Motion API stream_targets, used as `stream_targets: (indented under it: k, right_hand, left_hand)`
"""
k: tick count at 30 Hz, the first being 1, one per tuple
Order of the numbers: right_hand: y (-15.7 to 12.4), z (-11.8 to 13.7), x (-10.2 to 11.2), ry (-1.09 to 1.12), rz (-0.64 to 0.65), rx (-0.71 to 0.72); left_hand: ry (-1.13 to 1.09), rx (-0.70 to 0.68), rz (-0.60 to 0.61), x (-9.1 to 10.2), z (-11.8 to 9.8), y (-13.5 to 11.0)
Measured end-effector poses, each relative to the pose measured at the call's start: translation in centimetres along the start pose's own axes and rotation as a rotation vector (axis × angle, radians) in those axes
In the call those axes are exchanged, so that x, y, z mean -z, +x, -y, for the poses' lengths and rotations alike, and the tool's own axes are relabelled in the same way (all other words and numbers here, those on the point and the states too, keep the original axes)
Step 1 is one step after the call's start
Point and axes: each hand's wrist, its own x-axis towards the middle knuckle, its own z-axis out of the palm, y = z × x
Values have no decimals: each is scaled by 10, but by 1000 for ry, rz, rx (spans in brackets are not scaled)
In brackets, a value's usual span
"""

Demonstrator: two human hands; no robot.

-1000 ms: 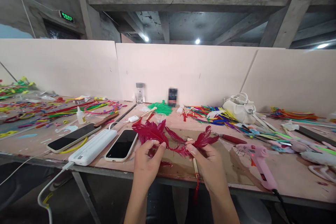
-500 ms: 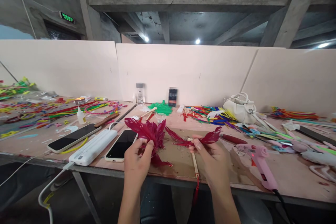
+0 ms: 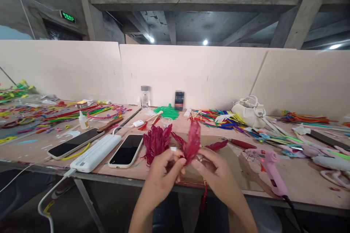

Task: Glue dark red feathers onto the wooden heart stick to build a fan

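Two bare hands work over one brown board (image 3: 237,178) near the front edge of the bench (image 3: 308,186). Your left hand (image 3: 164,171) pinches one crimson feather (image 3: 193,140) near its base, thumb against forefinger; your right hand (image 3: 218,174) curls its fingers just beside that base, though you cannot tell whether it grips. The feather, slightly blurred, stands between them with its long axis near upright, tip up, away from you. Two more crimson tips flank it: a left tip (image 3: 177,139) slants up and left, a right tip (image 3: 218,145) points right, nearly level. One feather bunch (image 3: 158,142) sits beyond your left hand, tips upward; its feathers overlap too much to count. One red tassel (image 3: 203,198) hangs over the edge, straight down below your hands. Left of the bunch you have two phones (image 3: 126,151) and one white power bank (image 3: 95,153); to your right lies one pink glue gun (image 3: 269,167), nozzle pointing left.
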Motion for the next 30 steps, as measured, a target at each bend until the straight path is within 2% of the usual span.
stream_targets:
  k: [2,5,8,11,14,17,19,21,24,27,30]
  right_hand:
    - [-3,-1,7,13,-36,0]
    - [-8,-10,20,89,-263,-33]
    - [-13,-22,32,193,-517,-31]
    - [-19,-28,44,219,-724,-48]
    - [-25,-29,53,222,-803,-94]
    - [-29,-27,59,253,-795,-103]
    - [-30,-27,61,289,-796,-85]
    - [-31,-26,61,332,-801,-59]
    - [-33,-24,58,364,-771,-34]
    - [-34,-19,53,372,-696,-5]
    - [-34,-16,49,358,-616,20]
  left_hand:
    - [45,-15,74,-10,0,0]
    - [184,-75,92,-27,-1,3]
    - [618,-143,5,-45,-2,15]
    - [982,-34,-44,-65,-1,31]
    - [1128,101,2,-81,6,45]
    - [1148,124,14,-86,14,50]
    - [1080,86,-35,-84,19,50]
    - [916,3,-92,-81,23,49]
    - [475,-112,-132,-75,26,49]
    - [9,-134,-167,-71,26,49]
    - [-250,-108,-198,-68,23,49]
